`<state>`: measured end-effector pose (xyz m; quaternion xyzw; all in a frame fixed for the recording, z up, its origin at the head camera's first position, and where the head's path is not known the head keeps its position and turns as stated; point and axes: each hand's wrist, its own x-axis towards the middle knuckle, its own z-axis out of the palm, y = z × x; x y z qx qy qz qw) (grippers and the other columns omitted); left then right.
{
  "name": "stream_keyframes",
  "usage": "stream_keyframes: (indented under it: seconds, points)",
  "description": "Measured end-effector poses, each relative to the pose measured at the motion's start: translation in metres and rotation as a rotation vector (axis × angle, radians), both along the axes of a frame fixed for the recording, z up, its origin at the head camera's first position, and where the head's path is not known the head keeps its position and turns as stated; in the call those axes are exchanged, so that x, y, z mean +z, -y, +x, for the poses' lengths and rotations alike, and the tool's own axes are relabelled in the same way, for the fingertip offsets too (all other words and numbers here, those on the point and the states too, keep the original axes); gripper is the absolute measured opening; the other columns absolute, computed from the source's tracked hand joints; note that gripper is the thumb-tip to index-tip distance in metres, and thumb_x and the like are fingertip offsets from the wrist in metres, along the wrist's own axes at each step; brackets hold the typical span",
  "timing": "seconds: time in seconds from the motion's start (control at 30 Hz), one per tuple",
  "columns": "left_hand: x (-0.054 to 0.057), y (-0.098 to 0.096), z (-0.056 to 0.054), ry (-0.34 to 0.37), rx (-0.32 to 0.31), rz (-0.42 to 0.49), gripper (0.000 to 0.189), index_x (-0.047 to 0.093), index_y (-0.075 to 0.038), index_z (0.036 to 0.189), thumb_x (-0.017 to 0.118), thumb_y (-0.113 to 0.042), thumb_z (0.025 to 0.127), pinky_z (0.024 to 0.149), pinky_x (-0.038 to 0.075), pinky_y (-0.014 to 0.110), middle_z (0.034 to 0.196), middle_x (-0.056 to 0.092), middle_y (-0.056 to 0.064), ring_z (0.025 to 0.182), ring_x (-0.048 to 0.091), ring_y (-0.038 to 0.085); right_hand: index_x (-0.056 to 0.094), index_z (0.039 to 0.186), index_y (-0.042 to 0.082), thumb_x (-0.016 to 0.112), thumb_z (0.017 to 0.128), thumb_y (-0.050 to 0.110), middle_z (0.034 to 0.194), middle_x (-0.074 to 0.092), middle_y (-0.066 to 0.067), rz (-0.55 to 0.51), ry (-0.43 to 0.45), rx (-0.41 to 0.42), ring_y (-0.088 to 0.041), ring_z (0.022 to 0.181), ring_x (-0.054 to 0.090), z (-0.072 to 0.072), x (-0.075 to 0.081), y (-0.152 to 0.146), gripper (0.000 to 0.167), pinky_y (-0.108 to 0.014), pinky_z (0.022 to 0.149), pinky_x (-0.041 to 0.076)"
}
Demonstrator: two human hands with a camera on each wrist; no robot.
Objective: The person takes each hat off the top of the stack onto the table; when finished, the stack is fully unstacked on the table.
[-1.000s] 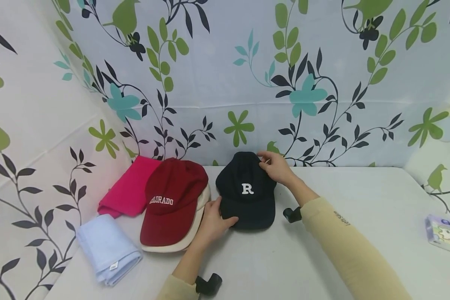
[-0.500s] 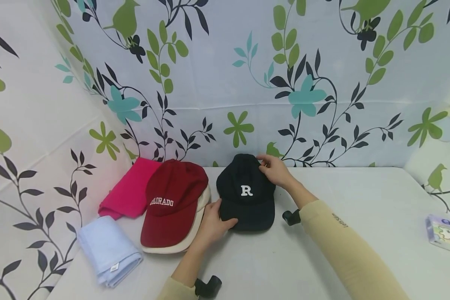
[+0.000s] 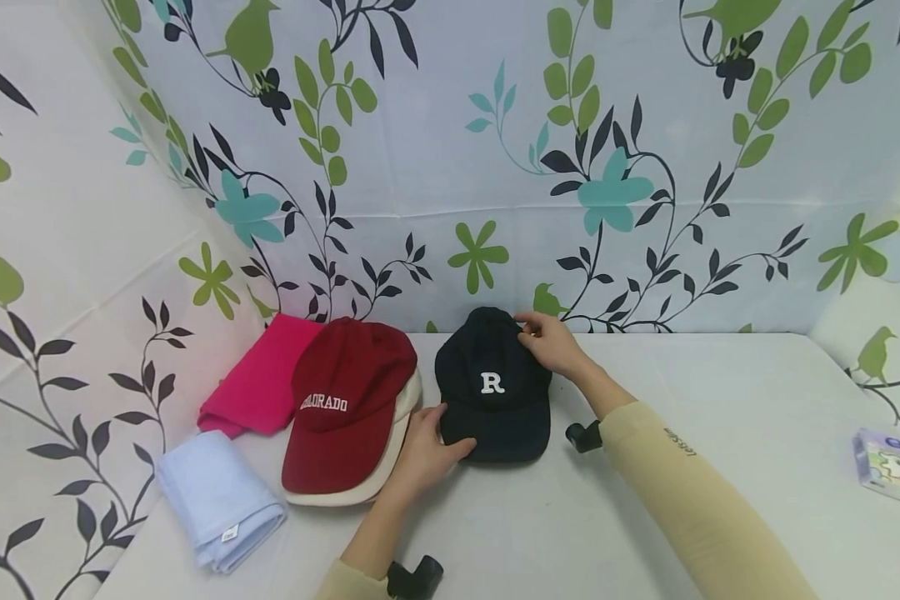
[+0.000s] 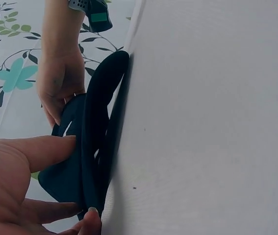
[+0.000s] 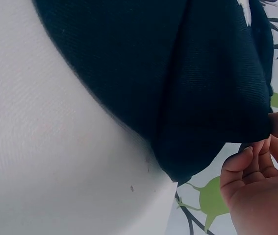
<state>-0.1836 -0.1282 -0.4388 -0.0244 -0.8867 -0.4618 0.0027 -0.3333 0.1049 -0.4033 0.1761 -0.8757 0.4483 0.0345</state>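
Note:
A navy baseball cap (image 3: 495, 379) with a white letter R leans upright near the back wall in the head view. My left hand (image 3: 423, 450) holds its lower left side, the thumb against the brim. In the left wrist view, the left hand (image 4: 16, 181) has fingers on either side of the cap's edge (image 4: 92, 156). My right hand (image 3: 555, 340) pinches the upper right of the crown. The right wrist view shows the right hand (image 5: 261, 171) at the edge of the dark fabric (image 5: 143, 63), its lower fingers curled.
Left of the navy cap, a red cap (image 3: 352, 400) lettered COLORADO lies over a cream cap (image 3: 397, 442). Beyond are a folded pink cloth (image 3: 258, 379) and a folded light blue cloth (image 3: 221, 500). A small purple box (image 3: 892, 467) sits far right on the white table (image 3: 682, 383).
Both hands keep their places on the navy cap. The cap's position hardly differs; the view shifts slightly.

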Motion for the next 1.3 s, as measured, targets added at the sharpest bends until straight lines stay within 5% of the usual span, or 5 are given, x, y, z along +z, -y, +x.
stream_keyframes:
  seconds: [0.37,0.67,1.07,1.3]
  points:
    - [-0.003,0.003,0.003,-0.05,-0.029,0.075,0.072,0.044,0.009,0.144,0.077,-0.018,0.086,0.106,0.041,0.057,0.141,0.046,0.028,0.128,0.047,0.043,0.057,0.136,-0.007,0.058,0.099,0.006,0.103,0.063,-0.017,-0.012,-0.006,-0.001,-0.036,0.105,0.061,0.002,0.004,-0.004,0.039,-0.049,0.091,0.05]
    - [0.003,0.007,0.009,-0.011,-0.03,0.161,0.071,0.043,-0.001,0.149,0.076,-0.02,0.09,0.1,0.049,0.052,0.146,0.046,0.022,0.128,0.048,0.041,0.055,0.139,-0.005,0.06,0.099,0.011,0.109,0.059,-0.017,-0.006,-0.017,-0.002,-0.035,0.106,0.061,0.004,0.013,-0.007,0.043,-0.048,0.091,0.051]
    - [0.012,0.019,0.021,-0.045,-0.109,0.259,0.072,0.043,-0.009,0.151,0.078,-0.019,0.09,0.095,0.053,0.042,0.145,0.048,0.017,0.126,0.051,0.037,0.043,0.149,-0.002,0.069,0.094,0.011,0.128,0.048,-0.026,-0.023,-0.185,0.125,-0.044,0.113,0.056,0.017,0.019,-0.006,0.062,-0.057,0.094,0.049]
    - [0.017,0.031,0.03,-0.062,-0.136,0.299,0.072,0.046,-0.021,0.151,0.08,-0.018,0.088,0.097,0.053,0.042,0.144,0.05,0.011,0.127,0.052,0.03,0.042,0.151,0.003,0.072,0.094,0.017,0.14,0.043,-0.025,-0.003,-0.212,0.176,-0.044,0.123,0.049,0.03,0.02,-0.004,0.066,-0.061,0.1,0.044]
